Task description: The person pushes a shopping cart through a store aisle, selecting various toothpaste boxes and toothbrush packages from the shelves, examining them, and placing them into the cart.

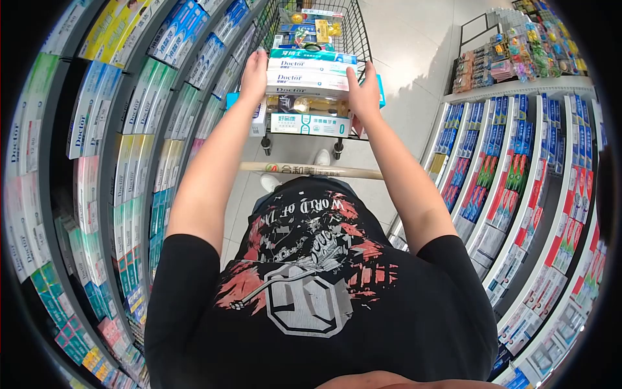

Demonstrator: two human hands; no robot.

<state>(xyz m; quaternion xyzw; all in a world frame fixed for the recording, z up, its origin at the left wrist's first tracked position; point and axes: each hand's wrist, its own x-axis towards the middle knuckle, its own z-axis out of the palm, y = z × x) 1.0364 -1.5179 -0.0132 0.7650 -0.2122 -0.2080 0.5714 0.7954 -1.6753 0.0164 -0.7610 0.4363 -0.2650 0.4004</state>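
Note:
Both arms reach forward over a black wire shopping cart. At the left end of a stack of toothpaste boxes [303,80] marked "Doctor" is my left hand [254,76], with its fingers pointing forward. My right hand [364,94] presses on the stack's right end, its thumb at the top box. The stack is held between the two hands, white boxes with a teal one at the far side. Just below it lies a white and teal toothpaste box [311,124] in the cart, beside other packages. Some of the cart's contents are hidden behind the stack.
The cart's handle [311,170] crosses in front of the body. Shelves of toothpaste boxes [139,97] rise close on the left. Slanted racks of toothbrush packs [486,172] stand on the right, with hanging packets [512,55] beyond. Tiled floor [402,48] shows past the cart.

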